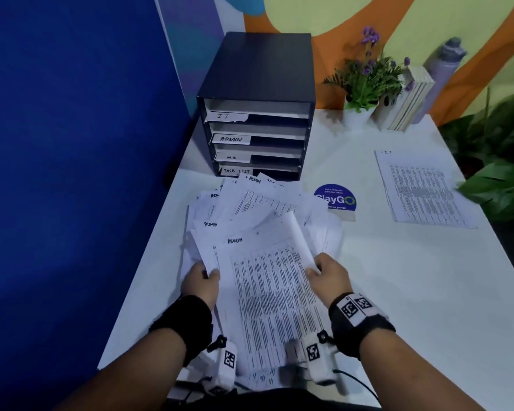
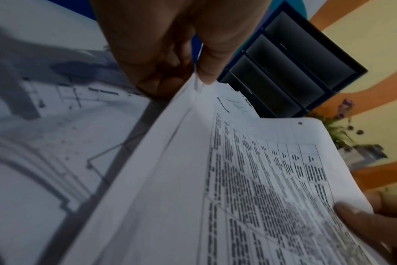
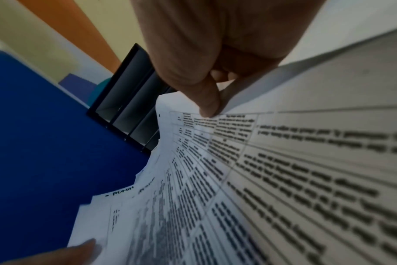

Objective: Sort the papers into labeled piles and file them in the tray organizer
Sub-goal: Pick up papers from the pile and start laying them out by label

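Observation:
A loose heap of printed papers [image 1: 250, 209], several marked ADMIN, lies on the white table [image 1: 413, 277] in front of the black tray organizer [image 1: 258, 84], whose slots read IT, ADMIN, H.R and TASK LIST. My left hand [image 1: 204, 280] grips the left edge of a small stack of printed sheets [image 1: 273, 298]. My right hand [image 1: 327, 271] pinches the curled right edge of the top sheet [image 3: 238, 100]. The left thumb [image 2: 213, 59] presses on the stack's edge [image 2: 193, 107]. A separate IT pile [image 1: 425, 188] lies at the right.
A blue partition [image 1: 72, 143] borders the table's left side. A round blue ClayGo sticker [image 1: 336, 198] sits mid-table. A potted plant [image 1: 365, 81], books [image 1: 407, 99] and a grey bottle [image 1: 442, 69] stand at the back right; large leaves [image 1: 502, 188] overhang the right edge.

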Tool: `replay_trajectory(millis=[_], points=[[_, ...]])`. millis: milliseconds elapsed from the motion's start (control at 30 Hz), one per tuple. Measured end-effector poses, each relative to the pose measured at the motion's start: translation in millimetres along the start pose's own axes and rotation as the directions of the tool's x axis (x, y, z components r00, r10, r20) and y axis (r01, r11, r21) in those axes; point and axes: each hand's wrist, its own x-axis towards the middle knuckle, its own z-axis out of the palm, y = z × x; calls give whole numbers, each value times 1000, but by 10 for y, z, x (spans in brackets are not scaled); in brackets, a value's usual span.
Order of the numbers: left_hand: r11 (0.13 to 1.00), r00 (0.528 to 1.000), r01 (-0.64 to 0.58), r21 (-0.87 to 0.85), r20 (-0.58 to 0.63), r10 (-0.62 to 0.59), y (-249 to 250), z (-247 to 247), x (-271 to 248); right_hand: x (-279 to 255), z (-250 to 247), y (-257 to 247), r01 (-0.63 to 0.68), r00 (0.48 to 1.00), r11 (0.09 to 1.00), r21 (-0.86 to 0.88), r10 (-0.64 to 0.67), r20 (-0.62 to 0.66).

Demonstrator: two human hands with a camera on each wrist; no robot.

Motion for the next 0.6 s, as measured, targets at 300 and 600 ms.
replay_trajectory(millis=[300,600], points=[[949,978,-185,-254,48,203,62,-185,104,184,-204,138,-26,999,836,548,39,-13],[928,973,-225,-298,-23,229,170,-201,186,185,-282,161,-55,998,740,670,52,25]])
